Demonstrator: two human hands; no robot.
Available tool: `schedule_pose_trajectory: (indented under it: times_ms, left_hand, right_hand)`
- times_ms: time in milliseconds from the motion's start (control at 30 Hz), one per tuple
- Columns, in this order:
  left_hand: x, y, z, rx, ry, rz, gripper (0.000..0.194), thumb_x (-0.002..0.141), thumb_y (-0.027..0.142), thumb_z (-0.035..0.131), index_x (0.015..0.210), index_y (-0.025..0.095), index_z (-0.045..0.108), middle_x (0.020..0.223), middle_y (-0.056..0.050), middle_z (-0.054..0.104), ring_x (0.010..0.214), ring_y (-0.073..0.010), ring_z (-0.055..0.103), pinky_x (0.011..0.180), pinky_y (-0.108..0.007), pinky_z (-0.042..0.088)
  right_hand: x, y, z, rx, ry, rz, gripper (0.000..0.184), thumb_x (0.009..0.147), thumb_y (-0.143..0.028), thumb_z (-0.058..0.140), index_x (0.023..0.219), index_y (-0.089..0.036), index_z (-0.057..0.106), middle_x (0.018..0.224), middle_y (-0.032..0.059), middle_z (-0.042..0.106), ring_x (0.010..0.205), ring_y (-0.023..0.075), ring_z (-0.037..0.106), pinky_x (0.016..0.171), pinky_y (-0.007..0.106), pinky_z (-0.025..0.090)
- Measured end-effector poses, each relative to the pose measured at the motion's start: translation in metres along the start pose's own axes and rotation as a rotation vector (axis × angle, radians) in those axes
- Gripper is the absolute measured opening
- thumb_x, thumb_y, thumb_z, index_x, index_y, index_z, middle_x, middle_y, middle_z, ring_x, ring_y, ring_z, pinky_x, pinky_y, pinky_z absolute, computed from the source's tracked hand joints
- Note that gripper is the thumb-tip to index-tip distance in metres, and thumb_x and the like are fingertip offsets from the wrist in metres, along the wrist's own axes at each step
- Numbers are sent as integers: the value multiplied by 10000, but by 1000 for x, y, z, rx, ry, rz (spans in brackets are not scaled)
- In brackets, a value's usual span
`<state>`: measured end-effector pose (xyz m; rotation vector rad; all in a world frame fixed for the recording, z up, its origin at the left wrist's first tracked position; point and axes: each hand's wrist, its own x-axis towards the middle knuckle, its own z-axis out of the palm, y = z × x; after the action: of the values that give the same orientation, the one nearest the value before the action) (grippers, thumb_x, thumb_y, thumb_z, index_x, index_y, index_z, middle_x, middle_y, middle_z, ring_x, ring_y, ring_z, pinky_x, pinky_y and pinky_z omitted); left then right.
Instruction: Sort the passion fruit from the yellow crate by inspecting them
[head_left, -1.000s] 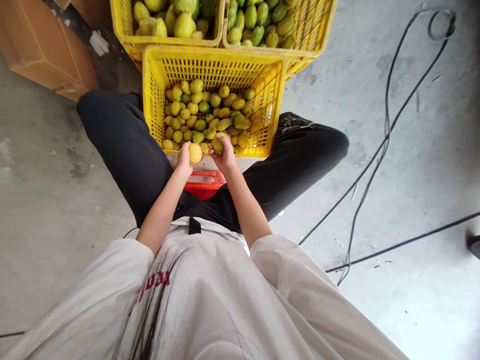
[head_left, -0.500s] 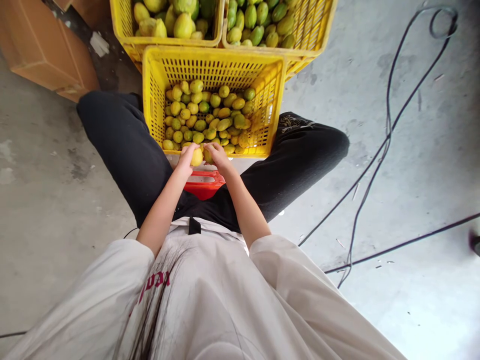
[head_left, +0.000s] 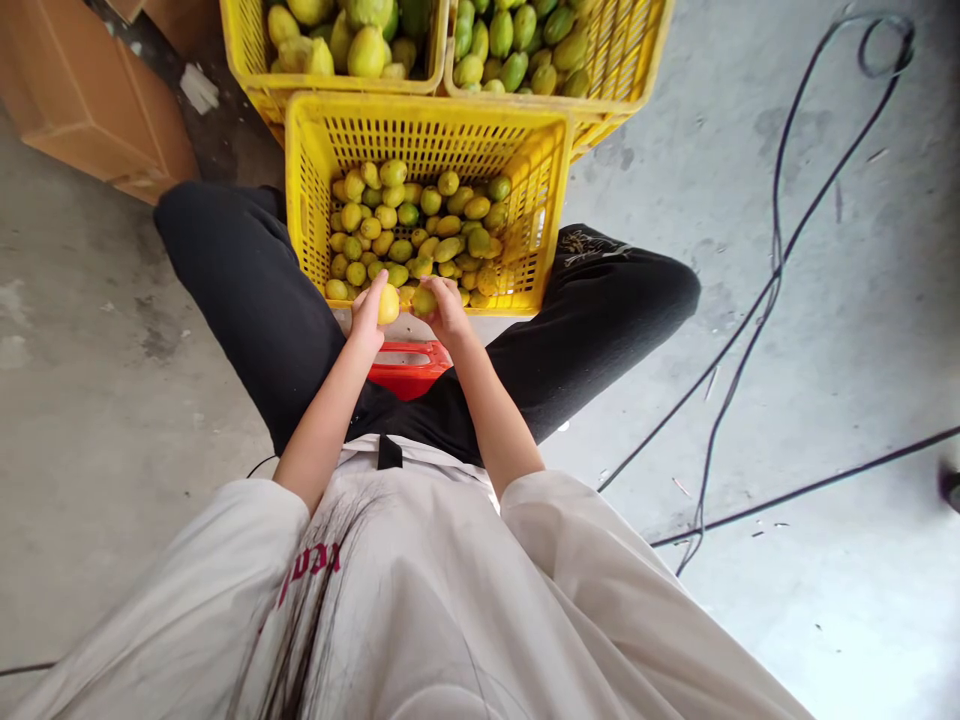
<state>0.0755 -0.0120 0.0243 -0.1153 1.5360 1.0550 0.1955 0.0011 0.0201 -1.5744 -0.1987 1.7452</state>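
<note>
My left hand (head_left: 367,312) is closed around a bright yellow lemon (head_left: 388,304), its thumb lying along the top. A greener, duller lemon (head_left: 424,301) is gripped in my right hand (head_left: 448,311), which partly covers it. Both hands are side by side over the near rim of a yellow slotted crate (head_left: 435,125), with a small gap between the two fruits. Inside that crate lie many yellow and green-yellow lemons (head_left: 386,216), mostly on the left and middle.
Two more yellow crates, the left crate (head_left: 337,84) and the right crate (head_left: 637,50), hold larger fruit behind. A red crate (head_left: 409,378) sits between my legs. Cardboard boxes (head_left: 82,100) stand at left; a black cable (head_left: 780,250) loops across the floor at right.
My hands have moved slightly apart and up toward the crate. Each still holds its lemon, and the right hand's lemon shows more now.
</note>
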Motion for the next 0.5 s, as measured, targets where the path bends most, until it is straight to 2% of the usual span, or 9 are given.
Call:
schedule_pose_trajectory:
  times_ms: [100,200,333,500]
  left_hand:
    - [-12,4,5,42,-53,-12,366,797,324,996,844,207,653,782,25,703,720,-118,678,678,-239,554]
    - [-19,4,7,52,-84,-22,353,762,211,976,820,202,628,734,56,662,674,-93,647,636,-210,514]
    - [-18,4,7,90,-17,-20,265,910,227,838,775,205,612,663,53,590,584,-90,563,526,-219,400]
    - [-9,3,8,120,46,-91,270,1024,383,754,838,216,651,723,0,674,638,-146,654,563,-253,470]
  right_hand:
    - [0,-1,-1,-8,47,18,233,953,-208,694,1015,-278,481,925,-54,607,695,112,665,554,208,565]
    - [0,-3,-1,-50,42,38,157,961,-211,689,1029,-256,555,872,-50,614,640,109,646,513,197,536]
    - [-4,-5,0,-128,27,90,77,970,-182,665,962,-232,607,814,-51,598,619,107,619,505,194,515]
    - [-4,-5,2,-131,36,112,117,981,-157,655,933,-240,590,801,-48,613,637,128,624,520,213,504]
